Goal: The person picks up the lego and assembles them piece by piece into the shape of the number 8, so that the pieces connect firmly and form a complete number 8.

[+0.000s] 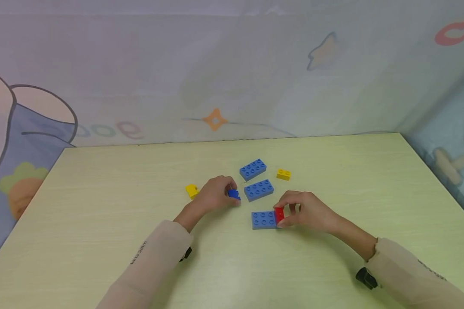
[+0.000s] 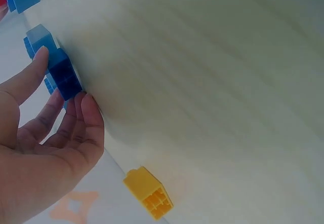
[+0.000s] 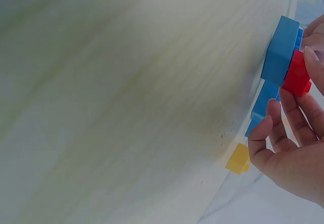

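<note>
My left hand [image 1: 225,192] pinches a small dark blue brick [image 1: 234,194] between thumb [image 2: 31,71] and fingers [image 2: 87,113], low on the pale green table [image 1: 100,214]. The same dark blue brick [image 2: 65,77] touches the tabletop in the left wrist view. My right hand [image 1: 288,212] pinches a small red brick [image 1: 279,214] sitting on the right end of a light blue plate [image 1: 263,219]. The right wrist view shows the red brick [image 3: 296,73] pressed against that plate [image 3: 280,51], with my fingers [image 3: 266,127] curled below it.
Two more light blue plates [image 1: 253,168] [image 1: 258,189] lie behind my hands. One yellow brick [image 1: 283,174] sits to their right, another yellow brick [image 1: 192,191] just left of my left hand. A patterned wall backs the table.
</note>
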The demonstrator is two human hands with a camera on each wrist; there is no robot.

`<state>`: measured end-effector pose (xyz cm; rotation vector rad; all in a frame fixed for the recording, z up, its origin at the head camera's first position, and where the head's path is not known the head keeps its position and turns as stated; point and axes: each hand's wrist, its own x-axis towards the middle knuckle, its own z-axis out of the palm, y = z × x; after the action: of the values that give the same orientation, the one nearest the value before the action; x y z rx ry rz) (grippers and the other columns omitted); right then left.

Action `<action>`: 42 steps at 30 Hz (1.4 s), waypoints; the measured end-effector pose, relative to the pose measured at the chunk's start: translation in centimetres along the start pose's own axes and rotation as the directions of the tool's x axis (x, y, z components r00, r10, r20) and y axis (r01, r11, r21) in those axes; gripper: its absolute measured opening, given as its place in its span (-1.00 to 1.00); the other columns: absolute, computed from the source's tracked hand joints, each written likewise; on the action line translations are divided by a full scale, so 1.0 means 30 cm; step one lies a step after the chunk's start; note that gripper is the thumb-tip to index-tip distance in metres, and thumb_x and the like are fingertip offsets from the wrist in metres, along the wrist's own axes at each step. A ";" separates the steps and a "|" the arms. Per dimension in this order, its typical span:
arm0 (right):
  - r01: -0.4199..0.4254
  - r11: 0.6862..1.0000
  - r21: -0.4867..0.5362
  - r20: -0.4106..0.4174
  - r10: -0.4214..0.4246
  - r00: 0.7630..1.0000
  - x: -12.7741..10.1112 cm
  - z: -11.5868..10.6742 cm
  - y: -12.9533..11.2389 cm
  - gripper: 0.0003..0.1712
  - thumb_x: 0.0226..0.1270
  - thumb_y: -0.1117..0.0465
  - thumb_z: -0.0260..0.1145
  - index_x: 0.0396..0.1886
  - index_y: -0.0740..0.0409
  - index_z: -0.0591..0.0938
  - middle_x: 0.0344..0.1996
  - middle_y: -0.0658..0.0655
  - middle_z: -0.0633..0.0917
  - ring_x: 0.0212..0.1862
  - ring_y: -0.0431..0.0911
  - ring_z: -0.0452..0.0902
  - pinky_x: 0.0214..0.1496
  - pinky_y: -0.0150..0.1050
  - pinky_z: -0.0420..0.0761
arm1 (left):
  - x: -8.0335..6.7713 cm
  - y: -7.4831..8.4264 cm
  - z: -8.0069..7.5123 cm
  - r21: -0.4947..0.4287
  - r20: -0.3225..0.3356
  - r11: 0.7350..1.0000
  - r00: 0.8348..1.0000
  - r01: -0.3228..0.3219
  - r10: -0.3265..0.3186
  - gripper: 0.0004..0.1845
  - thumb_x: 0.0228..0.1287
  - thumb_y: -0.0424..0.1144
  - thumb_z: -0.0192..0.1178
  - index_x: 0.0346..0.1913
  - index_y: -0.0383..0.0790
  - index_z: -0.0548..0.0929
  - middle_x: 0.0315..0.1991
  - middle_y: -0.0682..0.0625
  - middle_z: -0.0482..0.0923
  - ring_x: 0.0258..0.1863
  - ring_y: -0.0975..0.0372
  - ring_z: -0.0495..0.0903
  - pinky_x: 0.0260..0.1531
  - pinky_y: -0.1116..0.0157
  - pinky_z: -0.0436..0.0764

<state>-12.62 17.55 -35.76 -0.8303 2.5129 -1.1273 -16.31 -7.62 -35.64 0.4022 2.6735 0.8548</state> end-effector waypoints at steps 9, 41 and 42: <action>0.013 1.000 0.007 -0.003 -0.013 1.000 0.002 -0.001 0.003 -0.61 -0.06 0.21 0.48 -0.18 0.27 0.66 -0.33 0.01 0.60 -0.37 -0.09 0.42 -0.36 -0.37 0.47 | -0.006 -0.001 -0.011 -0.001 -0.012 1.000 1.000 0.008 -0.008 -0.66 0.08 -0.22 0.32 -0.11 -0.29 0.54 -0.22 -0.06 0.53 -0.23 0.14 0.46 -0.11 0.26 0.48; -0.021 1.000 0.013 0.015 0.021 1.000 0.012 0.001 0.010 -0.61 -0.04 0.21 0.47 -0.16 0.25 0.65 -0.31 -0.02 0.59 -0.34 -0.09 0.43 -0.32 -0.35 0.49 | -0.126 0.083 0.063 -0.286 0.051 0.953 0.992 -0.095 0.114 -0.68 0.11 -0.32 0.28 -0.06 -0.28 0.51 -0.15 -0.03 0.56 -0.09 0.15 0.52 -0.10 0.25 0.51; -0.023 1.000 0.012 0.015 0.022 1.000 0.013 0.002 0.010 -0.61 -0.04 0.21 0.47 -0.16 0.24 0.65 -0.31 -0.02 0.59 -0.34 -0.09 0.43 -0.32 -0.35 0.49 | -0.126 0.082 0.067 -0.281 0.052 0.955 0.992 -0.099 0.118 -0.68 0.12 -0.32 0.28 -0.05 -0.28 0.51 -0.14 -0.03 0.55 -0.09 0.15 0.52 -0.10 0.25 0.51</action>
<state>-13.03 17.44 -36.03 -0.8023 2.4952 -1.1237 -11.70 -5.99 -34.96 0.5024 2.4397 1.2074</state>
